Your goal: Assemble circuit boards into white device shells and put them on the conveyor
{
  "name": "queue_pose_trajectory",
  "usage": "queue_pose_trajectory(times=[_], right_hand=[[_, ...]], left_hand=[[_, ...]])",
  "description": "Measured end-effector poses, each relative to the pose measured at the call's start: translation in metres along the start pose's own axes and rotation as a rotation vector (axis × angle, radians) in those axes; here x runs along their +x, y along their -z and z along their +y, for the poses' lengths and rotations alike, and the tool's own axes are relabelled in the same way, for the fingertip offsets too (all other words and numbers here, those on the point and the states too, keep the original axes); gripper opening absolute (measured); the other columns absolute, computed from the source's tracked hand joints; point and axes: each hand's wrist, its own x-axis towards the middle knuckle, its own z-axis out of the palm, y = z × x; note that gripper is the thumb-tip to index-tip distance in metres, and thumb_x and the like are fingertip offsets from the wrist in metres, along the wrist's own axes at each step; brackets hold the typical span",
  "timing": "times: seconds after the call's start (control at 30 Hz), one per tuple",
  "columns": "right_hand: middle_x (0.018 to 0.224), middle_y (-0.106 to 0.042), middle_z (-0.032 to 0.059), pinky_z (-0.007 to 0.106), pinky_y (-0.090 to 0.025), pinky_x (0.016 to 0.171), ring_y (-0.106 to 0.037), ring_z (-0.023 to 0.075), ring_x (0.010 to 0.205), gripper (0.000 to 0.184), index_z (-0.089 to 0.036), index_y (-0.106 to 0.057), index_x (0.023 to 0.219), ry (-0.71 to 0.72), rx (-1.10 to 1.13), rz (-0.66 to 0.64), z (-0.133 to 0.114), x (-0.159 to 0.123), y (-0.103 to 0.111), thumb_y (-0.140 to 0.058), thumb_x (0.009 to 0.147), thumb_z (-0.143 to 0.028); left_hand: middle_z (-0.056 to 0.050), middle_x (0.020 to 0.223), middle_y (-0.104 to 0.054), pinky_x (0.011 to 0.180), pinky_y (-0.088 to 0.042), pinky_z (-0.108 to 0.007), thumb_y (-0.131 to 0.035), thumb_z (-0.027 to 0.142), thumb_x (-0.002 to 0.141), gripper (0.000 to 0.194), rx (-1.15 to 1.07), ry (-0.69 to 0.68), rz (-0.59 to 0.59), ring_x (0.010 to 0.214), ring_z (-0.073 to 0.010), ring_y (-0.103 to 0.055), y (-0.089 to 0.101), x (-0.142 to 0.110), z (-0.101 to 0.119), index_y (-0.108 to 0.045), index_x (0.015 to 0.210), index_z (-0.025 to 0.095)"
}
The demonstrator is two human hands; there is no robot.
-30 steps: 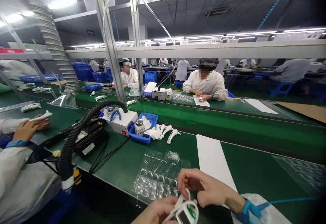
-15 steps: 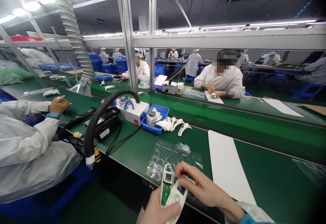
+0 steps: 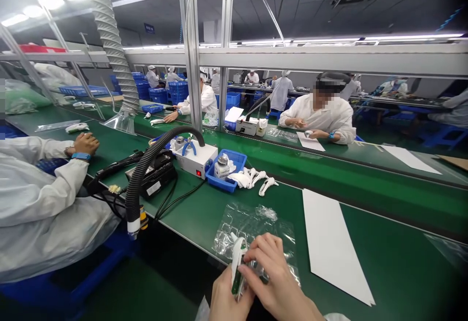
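My left hand (image 3: 228, 296) grips a white plastic device shell (image 3: 237, 262) with a green circuit board inside, held upright on edge at the bottom of the view. My right hand (image 3: 270, 277) is closed over the front of the same shell, fingers pressed on it. Just beyond both hands a clear blister tray (image 3: 256, 228) lies on the green workbench (image 3: 383, 257).
A white paper sheet (image 3: 329, 243) lies to the right. Behind are loose white shells (image 3: 256, 179), a blue bin (image 3: 226, 170), a white box unit (image 3: 193, 158) and a black hose (image 3: 146, 175). A co-worker's sleeve (image 3: 44, 194) fills the left; other people sit across the belt.
The shell has turned from facing me to edge-on, and my right hand has closed over its front. The view has shifted slightly.
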Motion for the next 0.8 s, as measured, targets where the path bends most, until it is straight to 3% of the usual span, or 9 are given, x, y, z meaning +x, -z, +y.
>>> queue_pose_trajectory(times=[0.13, 0.27, 0.4, 0.47, 0.6, 0.7, 0.77, 0.8], right_hand=[[0.077, -0.05, 0.0028, 0.042, -0.036, 0.07, -0.046, 0.0223, 0.075, 0.013, -0.024, -0.047, 0.08, -0.104, 0.106, 0.043, -0.005, -0.002, -0.011, -0.045, 0.093, -0.023], [0.076, -0.049, 0.0011, 0.042, -0.037, 0.081, -0.048, 0.0197, 0.075, 0.024, -0.023, -0.047, 0.072, -0.193, 0.399, 0.031, -0.005, 0.001, -0.003, -0.044, 0.094, -0.031], [0.079, -0.053, 0.0025, 0.032, -0.039, 0.072, -0.048, 0.0182, 0.076, 0.03, -0.02, -0.054, 0.067, -0.273, 0.701, 0.12, 0.021, 0.016, 0.016, -0.055, 0.089, -0.04], [0.08, -0.055, 0.0027, 0.029, -0.038, 0.066, -0.048, 0.0168, 0.074, 0.03, -0.019, -0.057, 0.066, -0.335, 0.835, 0.2, 0.04, 0.024, 0.019, -0.06, 0.086, -0.042], [0.063, -0.05, -0.0024, 0.024, -0.034, 0.052, -0.038, 0.011, 0.055, 0.033, -0.019, -0.058, 0.069, -0.56, 1.104, 0.315, 0.065, 0.031, 0.011, -0.068, 0.077, -0.049], [0.055, -0.043, -0.0052, 0.022, -0.03, 0.045, -0.033, 0.0097, 0.049, 0.034, -0.02, -0.054, 0.067, -0.65, 1.18, 0.405, 0.07, 0.033, 0.014, -0.071, 0.074, -0.049], [0.057, -0.045, -0.0048, 0.023, -0.031, 0.045, -0.035, 0.0096, 0.049, 0.035, -0.02, -0.053, 0.063, -0.621, 1.174, 0.454, 0.069, 0.035, 0.022, -0.072, 0.073, -0.047], [0.058, -0.047, -0.0042, 0.023, -0.033, 0.045, -0.038, 0.0098, 0.049, 0.035, -0.02, -0.053, 0.061, -0.592, 1.169, 0.463, 0.068, 0.036, 0.026, -0.072, 0.074, -0.046]], left_hand=[[-0.012, 0.091, -0.072, 0.078, -0.049, -0.031, -0.061, 0.043, 0.077, 0.034, 0.003, -0.051, 0.073, 0.087, -0.0281, -0.065, -0.004, -0.003, -0.002, -0.068, 0.098, 0.017], [-0.01, 0.097, -0.07, 0.08, -0.048, -0.029, -0.061, 0.055, 0.075, 0.048, -0.06, -0.015, 0.046, 0.09, -0.0264, -0.063, -0.001, -0.005, -0.009, -0.066, 0.104, 0.018], [0.001, 0.062, -0.054, 0.058, -0.041, -0.023, -0.058, 0.064, 0.075, 0.046, -0.089, 0.134, -0.025, 0.06, -0.0147, -0.049, 0.01, 0.0, -0.017, -0.059, 0.077, 0.018], [0.003, 0.062, -0.046, 0.057, -0.038, -0.022, -0.055, 0.063, 0.077, 0.046, -0.11, 0.141, -0.035, 0.06, -0.0124, -0.043, 0.014, 0.005, -0.015, -0.054, 0.072, 0.018], [0.001, 0.066, -0.048, 0.053, -0.042, -0.022, -0.053, 0.06, 0.08, 0.042, -0.086, 0.127, -0.116, 0.06, -0.0135, -0.047, 0.016, 0.016, 0.005, -0.053, 0.076, 0.018], [-0.001, 0.073, -0.056, 0.046, -0.046, -0.024, -0.05, 0.057, 0.083, 0.039, -0.137, 0.166, -0.214, 0.054, -0.014, -0.054, 0.013, 0.023, 0.021, -0.052, 0.088, 0.018], [-0.002, 0.077, -0.059, 0.046, -0.048, -0.026, -0.047, 0.057, 0.085, 0.048, -0.176, 0.195, -0.218, 0.049, -0.0132, -0.054, 0.011, 0.026, 0.027, -0.046, 0.115, 0.019], [0.0, 0.074, -0.059, 0.046, -0.048, -0.026, -0.044, 0.057, 0.086, 0.057, -0.182, 0.211, -0.208, 0.047, -0.0131, -0.053, 0.01, 0.028, 0.028, -0.036, 0.13, 0.021]])
